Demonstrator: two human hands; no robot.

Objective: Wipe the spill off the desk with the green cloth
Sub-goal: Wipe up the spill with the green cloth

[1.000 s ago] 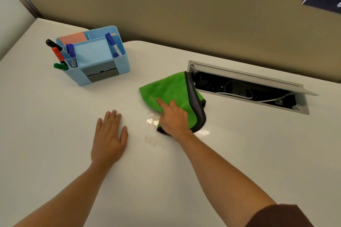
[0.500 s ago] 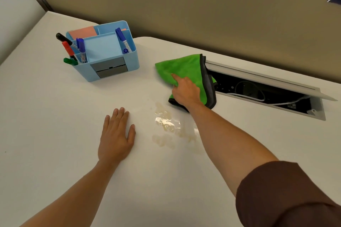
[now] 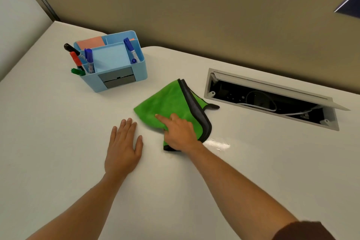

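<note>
You've got one green cloth (image 3: 167,107) folded on the white desk (image 3: 58,142), one wet patch of spill (image 3: 218,144) shining just right of it, one blue organizer (image 3: 115,64) holding five markers, and one open cable hatch (image 3: 272,101) off to the right. Your right hand (image 3: 180,134) is pressing down on the cloth's near edge, index finger stretched out across the green and the rest curled on it. Your left hand (image 3: 123,150) is just lying flat and open on the desk, right beside the cloth.
</note>
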